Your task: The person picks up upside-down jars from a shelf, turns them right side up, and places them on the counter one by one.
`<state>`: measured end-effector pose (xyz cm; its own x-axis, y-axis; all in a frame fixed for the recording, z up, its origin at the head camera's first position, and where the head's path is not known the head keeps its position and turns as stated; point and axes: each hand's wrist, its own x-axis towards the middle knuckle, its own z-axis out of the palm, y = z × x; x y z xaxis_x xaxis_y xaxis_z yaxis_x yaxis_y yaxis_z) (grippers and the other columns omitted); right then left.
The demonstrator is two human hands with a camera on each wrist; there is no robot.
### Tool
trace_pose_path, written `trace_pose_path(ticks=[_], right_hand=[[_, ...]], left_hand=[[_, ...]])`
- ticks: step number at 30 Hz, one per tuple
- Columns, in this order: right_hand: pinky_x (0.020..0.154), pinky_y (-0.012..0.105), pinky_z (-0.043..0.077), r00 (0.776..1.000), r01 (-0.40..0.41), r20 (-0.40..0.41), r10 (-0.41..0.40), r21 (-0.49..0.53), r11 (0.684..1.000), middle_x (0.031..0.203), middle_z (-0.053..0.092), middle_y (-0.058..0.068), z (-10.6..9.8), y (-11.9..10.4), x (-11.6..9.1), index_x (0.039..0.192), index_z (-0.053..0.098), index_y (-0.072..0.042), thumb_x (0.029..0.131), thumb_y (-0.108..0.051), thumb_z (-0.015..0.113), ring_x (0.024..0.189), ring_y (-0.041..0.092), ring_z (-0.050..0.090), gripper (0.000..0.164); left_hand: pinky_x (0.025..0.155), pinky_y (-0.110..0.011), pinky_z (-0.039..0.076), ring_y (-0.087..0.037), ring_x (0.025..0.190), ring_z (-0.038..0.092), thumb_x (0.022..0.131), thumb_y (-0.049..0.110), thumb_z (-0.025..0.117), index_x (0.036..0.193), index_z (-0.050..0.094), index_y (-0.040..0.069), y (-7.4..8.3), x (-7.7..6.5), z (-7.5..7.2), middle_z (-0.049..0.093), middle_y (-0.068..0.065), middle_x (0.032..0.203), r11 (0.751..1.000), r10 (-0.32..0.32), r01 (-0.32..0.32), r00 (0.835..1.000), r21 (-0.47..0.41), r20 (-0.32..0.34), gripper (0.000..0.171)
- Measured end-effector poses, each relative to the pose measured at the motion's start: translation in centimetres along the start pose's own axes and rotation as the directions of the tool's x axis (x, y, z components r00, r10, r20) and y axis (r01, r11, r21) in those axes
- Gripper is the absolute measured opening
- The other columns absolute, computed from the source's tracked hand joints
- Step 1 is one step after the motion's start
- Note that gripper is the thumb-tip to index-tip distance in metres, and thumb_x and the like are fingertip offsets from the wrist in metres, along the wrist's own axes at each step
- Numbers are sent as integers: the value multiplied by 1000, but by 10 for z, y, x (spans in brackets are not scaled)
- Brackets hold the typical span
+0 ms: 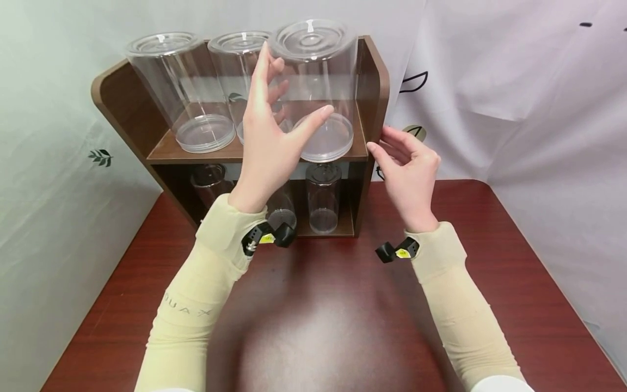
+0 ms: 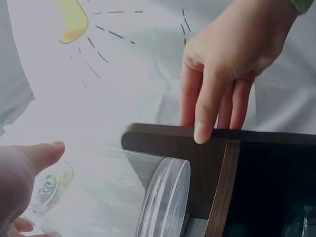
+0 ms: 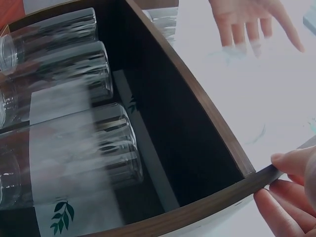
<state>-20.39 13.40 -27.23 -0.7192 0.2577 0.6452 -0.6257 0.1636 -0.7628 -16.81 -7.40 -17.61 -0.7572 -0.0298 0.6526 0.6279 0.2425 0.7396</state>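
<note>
A brown two-tier wooden shelf [image 1: 363, 196] stands on the table, with clear lidded jars on both tiers. My left hand [image 1: 266, 136] is raised beside the right-hand upper jar [image 1: 338, 81], fingers spread and thumb apart from them, in front of the middle upper jar [image 1: 227, 71]. Whether its fingers touch the jar, I cannot tell. My right hand [image 1: 409, 169] pinches the edge of the shelf's right side panel [image 1: 374, 81]. The right wrist view shows its thumb and fingers [image 3: 277, 210] on opposite faces of that panel.
Another tall jar [image 1: 161, 71] stands at the upper left. Smaller jars, such as one at the lower right [image 1: 323, 190], occupy the lower tier. The dark red table [image 1: 490, 245] extends in front and to both sides, with white patterned cloth [image 1: 539, 136] hanging behind.
</note>
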Motion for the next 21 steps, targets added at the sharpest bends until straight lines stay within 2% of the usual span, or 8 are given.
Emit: trace_pose_path(ticks=[7,12,17,21], right_hand=[[83,29,59,1000,-7,-4,7,-6,1000,103,76,10,0,-1,0,112,78,-4,82,-7,86,91,17,74,31],[82,28,59,1000,4,-5,-4,-9,1000,103,76,9,0,-2,0,112,78,-5,82,-7,86,91,17,74,31],[81,28,59,1000,8,-8,-8,-16,1000,103,76,10,0,-2,0,113,78,-4,83,-8,86,90,17,74,31],[79,25,59,1000,-18,-26,17,-28,999,103,76,10,0,-2,0,113,78,-5,82,-7,86,90,15,74,32]], left_hand=[[107,-35,45,-14,131,51,84,10,84,161,23,5,13,-28,-10,41,-8,148,999,16,-16,1000,-38,-15,99],[107,-39,47,-17,130,52,81,0,84,160,24,4,14,-46,-14,45,-7,146,991,66,-70,997,-116,-37,100],[104,-45,49,-22,129,52,77,-9,84,160,22,2,-3,-60,-17,45,-7,147,974,130,-139,990,-181,-60,104],[101,-45,50,-25,123,54,74,-7,87,161,25,9,-22,-73,-20,45,-4,148,976,127,-138,989,-166,-77,107]])
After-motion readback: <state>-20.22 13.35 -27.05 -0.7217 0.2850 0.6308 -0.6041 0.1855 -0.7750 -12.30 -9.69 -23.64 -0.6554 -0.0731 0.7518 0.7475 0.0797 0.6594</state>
